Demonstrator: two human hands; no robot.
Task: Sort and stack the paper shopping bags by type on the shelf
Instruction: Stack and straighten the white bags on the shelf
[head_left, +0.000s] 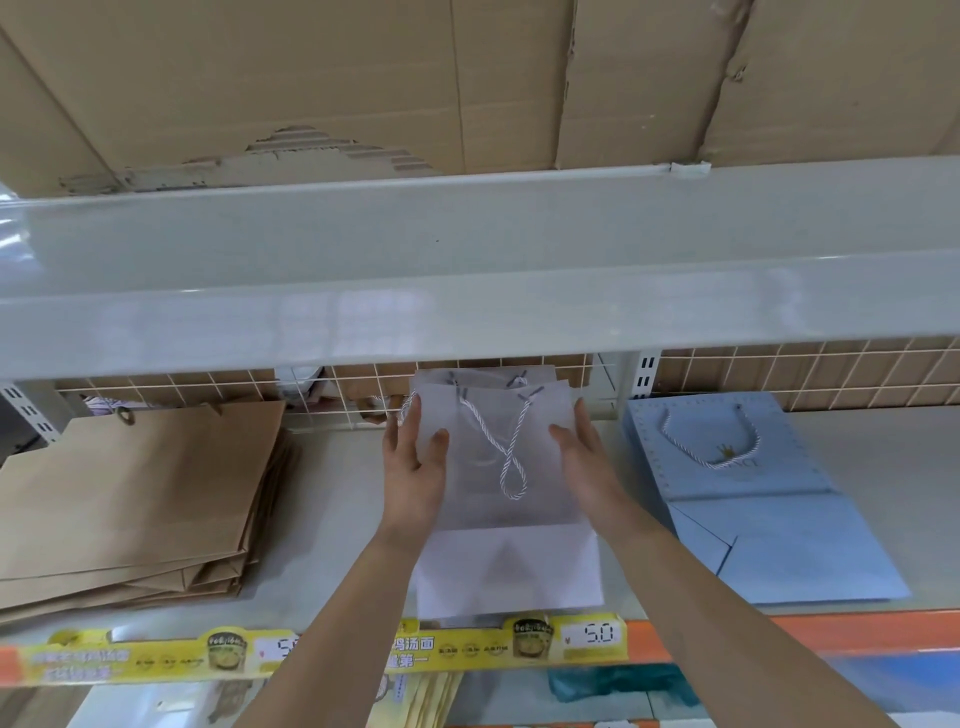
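Both hands lie flat with fingers straight, the left hand (415, 467) against the left edge and the right hand (582, 457) against the right edge of the white bags (511, 566), which lie mid-shelf (332, 530) between the brown bag stack (130, 499) and the blue bag (753, 499). To square the pile well, I judge both palms should press inward evenly. The twisted cord handle (506, 447) should stay flat on top.

Hands: left hand (415, 467) and right hand (587, 462) flank the white bags (498, 499), fingers straight against the edges.
Left: brown bags (135, 499) stacked.
Right: blue bag (753, 509) lying flat on the shelf (332, 519).
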